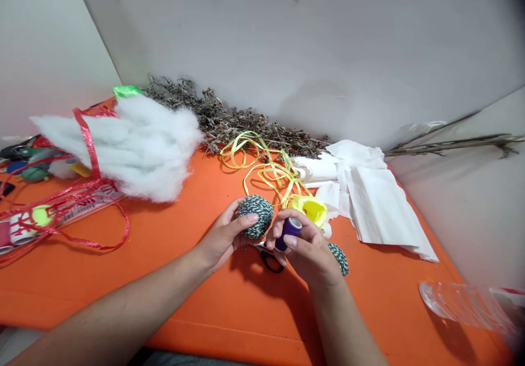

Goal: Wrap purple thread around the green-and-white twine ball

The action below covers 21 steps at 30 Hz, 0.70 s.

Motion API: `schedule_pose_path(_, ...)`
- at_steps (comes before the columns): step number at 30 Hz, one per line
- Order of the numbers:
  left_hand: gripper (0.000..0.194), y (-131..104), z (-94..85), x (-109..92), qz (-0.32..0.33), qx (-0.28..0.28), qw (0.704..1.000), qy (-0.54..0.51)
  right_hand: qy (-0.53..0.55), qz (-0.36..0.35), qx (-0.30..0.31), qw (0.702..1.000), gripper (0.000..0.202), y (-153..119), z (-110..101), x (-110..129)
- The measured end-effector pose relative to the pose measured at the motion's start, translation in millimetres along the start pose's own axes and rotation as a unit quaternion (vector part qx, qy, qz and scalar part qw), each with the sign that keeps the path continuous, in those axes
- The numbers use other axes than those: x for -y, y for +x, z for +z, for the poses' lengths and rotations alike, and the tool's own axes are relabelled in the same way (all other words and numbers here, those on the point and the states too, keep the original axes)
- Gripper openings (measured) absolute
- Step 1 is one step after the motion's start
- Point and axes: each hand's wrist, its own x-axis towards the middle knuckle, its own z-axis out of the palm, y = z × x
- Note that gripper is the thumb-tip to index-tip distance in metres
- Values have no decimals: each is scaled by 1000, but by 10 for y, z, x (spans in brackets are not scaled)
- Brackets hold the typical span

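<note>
My left hand point(223, 236) holds a round ball wrapped in dark green and white twine point(255, 216), with the thumb across its front. Beside it, my right hand point(307, 248) grips a spool of purple thread point(288, 233) between thumb and fingers, its pale end tilted up. Black-handled scissors point(272, 262) lie on the orange table point(213, 306) beneath the hands. A second twine-wrapped item point(338, 259) is partly hidden behind my right hand. Just behind that hand sits a roll of yellow ribbon point(314, 209), its loose loops spreading toward the back.
White stuffing point(151, 141) and red ribbon point(88, 141) cover the left side. Dried plants point(229, 120) lie along the wall. White sheets point(385, 207) rest at right, near thin branches point(455, 144). A clear plastic bottle point(463, 303) is at the right edge.
</note>
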Motion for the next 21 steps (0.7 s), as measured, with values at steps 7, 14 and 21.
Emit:
schedule_pose_path(7,46,31,-43,-2,17,3,999,30,-27,-12,-8,1000,28,2,-32,-13)
schedule_pose_path(14,47,46,-80,13,28,-9,999,28,-28,-20,-8,999,27,7,-14,-16)
schedule_pose_path(21,47,66,-87,27,29,-2,999,27,-23,-24,6,999,29,1,-25,-12)
